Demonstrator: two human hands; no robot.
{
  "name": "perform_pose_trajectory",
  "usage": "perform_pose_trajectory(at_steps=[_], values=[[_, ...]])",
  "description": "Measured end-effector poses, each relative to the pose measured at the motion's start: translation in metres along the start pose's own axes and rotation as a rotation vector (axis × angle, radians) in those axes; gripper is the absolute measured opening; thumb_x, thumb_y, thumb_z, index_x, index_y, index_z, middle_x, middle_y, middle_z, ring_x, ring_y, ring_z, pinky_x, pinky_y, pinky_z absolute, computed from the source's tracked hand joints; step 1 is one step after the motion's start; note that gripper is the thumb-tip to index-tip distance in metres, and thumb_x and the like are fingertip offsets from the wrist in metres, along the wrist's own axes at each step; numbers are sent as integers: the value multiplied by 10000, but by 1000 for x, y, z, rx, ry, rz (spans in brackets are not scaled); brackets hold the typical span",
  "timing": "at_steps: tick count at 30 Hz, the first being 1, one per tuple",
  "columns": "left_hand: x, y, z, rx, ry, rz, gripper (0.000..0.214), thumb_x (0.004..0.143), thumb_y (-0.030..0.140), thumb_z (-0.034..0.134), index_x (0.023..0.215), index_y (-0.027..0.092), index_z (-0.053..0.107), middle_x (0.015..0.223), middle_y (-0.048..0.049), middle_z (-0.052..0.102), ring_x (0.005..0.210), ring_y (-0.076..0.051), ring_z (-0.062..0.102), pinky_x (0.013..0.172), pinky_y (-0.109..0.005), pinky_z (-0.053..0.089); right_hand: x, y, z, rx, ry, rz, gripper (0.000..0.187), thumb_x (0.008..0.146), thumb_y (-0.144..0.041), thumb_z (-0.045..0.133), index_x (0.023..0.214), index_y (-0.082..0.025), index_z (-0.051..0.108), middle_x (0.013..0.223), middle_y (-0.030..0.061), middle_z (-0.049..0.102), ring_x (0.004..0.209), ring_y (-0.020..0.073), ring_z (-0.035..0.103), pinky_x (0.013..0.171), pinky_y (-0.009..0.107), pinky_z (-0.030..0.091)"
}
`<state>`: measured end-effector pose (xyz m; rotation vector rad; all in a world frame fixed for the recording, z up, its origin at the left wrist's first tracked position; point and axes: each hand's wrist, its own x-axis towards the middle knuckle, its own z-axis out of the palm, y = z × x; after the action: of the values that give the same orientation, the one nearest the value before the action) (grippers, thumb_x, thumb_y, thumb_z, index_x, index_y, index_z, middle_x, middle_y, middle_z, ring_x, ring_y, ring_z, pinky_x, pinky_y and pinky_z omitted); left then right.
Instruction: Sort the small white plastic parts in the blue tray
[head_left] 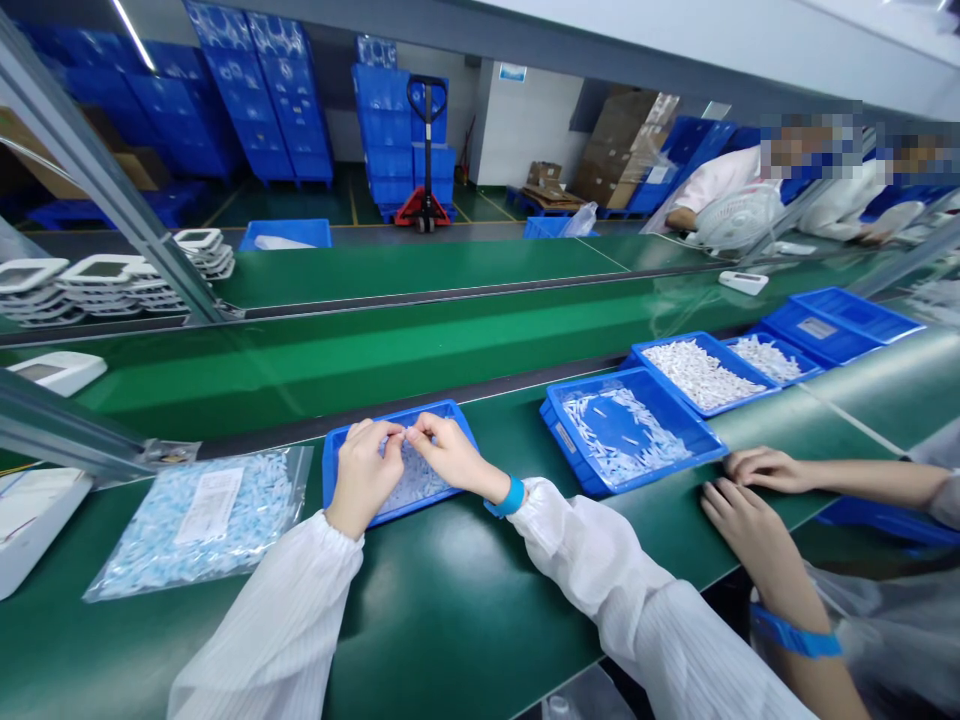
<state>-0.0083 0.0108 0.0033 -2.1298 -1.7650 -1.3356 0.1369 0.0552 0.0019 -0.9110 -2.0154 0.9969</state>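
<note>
My left hand [366, 472] and my right hand [451, 455] meet over a small blue tray [330, 482], fingertips pinched close together. What they pinch is too small and hidden to make out. Many small pale pieces [420, 478] lie in the tray beneath them. To the left of my hands rests a clear bag of light-blue small parts [255, 500] with a white label. Right of them stands a larger blue tray [574, 455] with white and pale-blue slender pieces spread round its inside. A blue band circles my right wrist.
Further right are more blue trays [660, 385], some with white pieces. A co-worker's hands [754, 510] rest on the bench edge at right. A green conveyor [375, 350] runs behind. White device housings [97, 280] are stacked at left. Across the line, people sit near a fan [739, 215].
</note>
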Motion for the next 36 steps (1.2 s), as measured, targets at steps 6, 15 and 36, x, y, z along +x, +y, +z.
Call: perform_pose_trajectory(at_steps=[6,15,36], values=[[1,-1,-4,57,-7,80,144,843,185,528,761,186,646,693,-21,640,694,-172,540,683,-327,378,0,-3,-2,-49,-1,-4,274,915,-330,436,687,-179,451,621,-33,459,585,103,430,564,223,283],[-3,-8,-2,-29,-92,221,240,863,108,416,798,149,643,717,-63,618,732,-183,509,712,-334,432,-2,-2,0,-260,-28,26,246,895,-244,465,658,-179,457,576,-25,470,554,115,435,544,237,235],[0,-6,-4,-104,-53,141,227,887,177,448,1028,173,626,814,-46,669,752,-174,536,755,-331,431,-2,0,1,102,3,32,331,894,-418,443,657,-190,397,587,-43,384,547,100,357,531,230,276]])
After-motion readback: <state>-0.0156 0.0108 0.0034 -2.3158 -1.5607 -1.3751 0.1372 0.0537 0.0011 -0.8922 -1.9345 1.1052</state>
